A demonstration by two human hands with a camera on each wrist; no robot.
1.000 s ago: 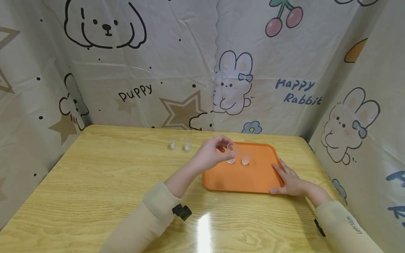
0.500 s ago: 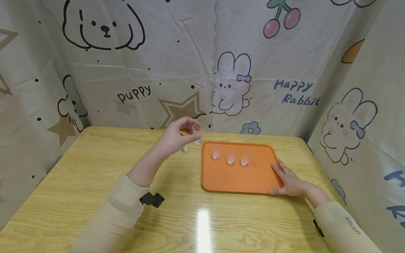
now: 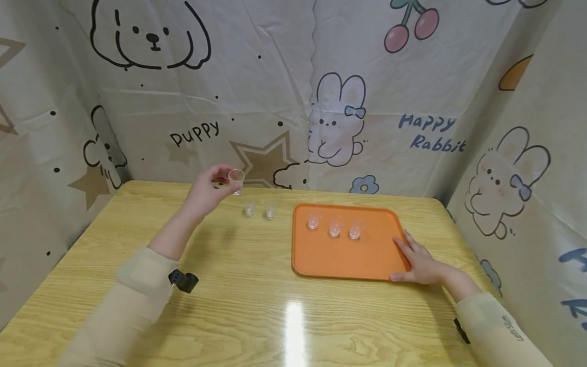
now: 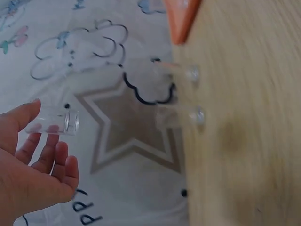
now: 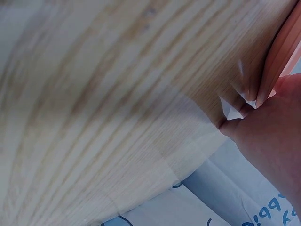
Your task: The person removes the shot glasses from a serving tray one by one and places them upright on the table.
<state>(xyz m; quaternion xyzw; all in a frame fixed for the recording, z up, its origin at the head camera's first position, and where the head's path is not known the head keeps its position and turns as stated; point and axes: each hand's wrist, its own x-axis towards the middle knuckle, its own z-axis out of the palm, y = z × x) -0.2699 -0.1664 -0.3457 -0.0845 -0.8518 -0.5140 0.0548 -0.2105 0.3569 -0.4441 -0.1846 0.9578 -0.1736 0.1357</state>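
Observation:
My left hand (image 3: pixel 205 193) pinches a small clear shot glass (image 3: pixel 236 181) between thumb and fingers, raised above the far part of the table. In the left wrist view, the same glass (image 4: pixel 59 121) lies sideways across the picture, its thick base pointing away from the palm. Two more shot glasses stand on the table just right of that hand, a nearer-left one (image 3: pixel 249 209) and a second (image 3: pixel 270 211). On the orange tray (image 3: pixel 339 262) three shot glasses (image 3: pixel 335 229) stand in a row toward the back. My right hand (image 3: pixel 422 264) rests with spread fingers on the tray's right edge.
The wooden table (image 3: pixel 229 306) meets a printed cloth backdrop (image 3: pixel 275 102) at the back, with cloth on both sides as well. Light glares off the table's front middle.
My left hand was over the tray at a glass, then moved left carrying a shot glass past the two table glasses. My right hand has stayed on the tray edge.

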